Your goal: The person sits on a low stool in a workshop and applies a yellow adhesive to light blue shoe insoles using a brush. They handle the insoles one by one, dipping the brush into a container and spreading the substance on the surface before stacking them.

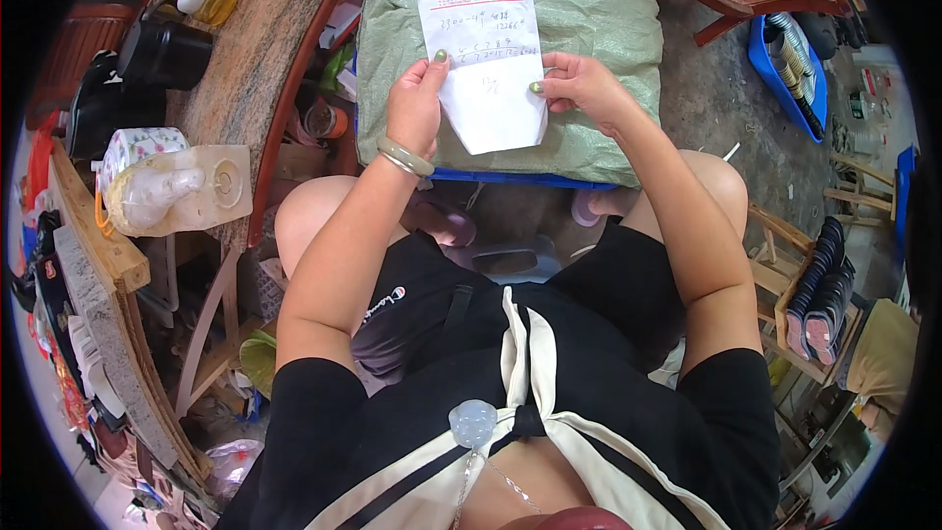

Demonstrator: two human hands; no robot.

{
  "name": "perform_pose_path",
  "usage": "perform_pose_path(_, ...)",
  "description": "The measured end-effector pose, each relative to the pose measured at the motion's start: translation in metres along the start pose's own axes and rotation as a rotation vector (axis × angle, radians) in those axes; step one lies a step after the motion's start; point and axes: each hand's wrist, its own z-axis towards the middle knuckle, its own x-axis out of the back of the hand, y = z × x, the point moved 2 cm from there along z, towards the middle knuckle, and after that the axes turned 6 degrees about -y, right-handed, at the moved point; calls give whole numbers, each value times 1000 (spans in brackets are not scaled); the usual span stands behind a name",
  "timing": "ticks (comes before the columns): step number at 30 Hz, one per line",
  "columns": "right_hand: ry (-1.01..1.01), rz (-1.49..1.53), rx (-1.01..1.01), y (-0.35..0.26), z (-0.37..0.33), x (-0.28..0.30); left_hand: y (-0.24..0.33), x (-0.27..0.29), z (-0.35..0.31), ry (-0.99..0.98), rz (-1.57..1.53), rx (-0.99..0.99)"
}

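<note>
A white sheet of paper (491,118) with a red printed heading and handwritten notes hangs between my two hands. My left hand (417,103) pinches its left edge, thumb on the front, a pale bangle round the wrist. On the right edge my right hand (579,88) grips it the same way, thumb on the front and fingers partly hidden behind. Beneath the sheet lies a wide pale-green woven plastic cloth (608,20), wrinkled, covering something whose blue lower rim shows near my knees.
At the left stands a stone-topped table (285,0) with a black container (165,51) and a flowered pot (142,145). A blue crate (785,88) of stacked pieces sits on the floor at the right, near dark shoe-like items (822,285) on a wooden rack.
</note>
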Motion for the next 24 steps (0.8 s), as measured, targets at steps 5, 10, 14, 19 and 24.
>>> perform_pose_path(5, -2, 2, 2, -1, 1, -1, 2, -2, -1, 20, -2, 5)
perform_pose_path(10, 1, 1, 7, -3, -1, -2, 3, -2, -1, 10, -8, 3)
perform_pose_path(14, 13, -1, 5, -2, 0, -3, -2, 6, 3, -8, 7, 17)
perform_pose_path(19, 47, -10, 1, -2, 0, -1, 2, 3, 0, 15, 78, 62)
perform_pose_path(24, 46, 11, 11, -1, 0, 0, 6, -1, -2, 19, 134, 77)
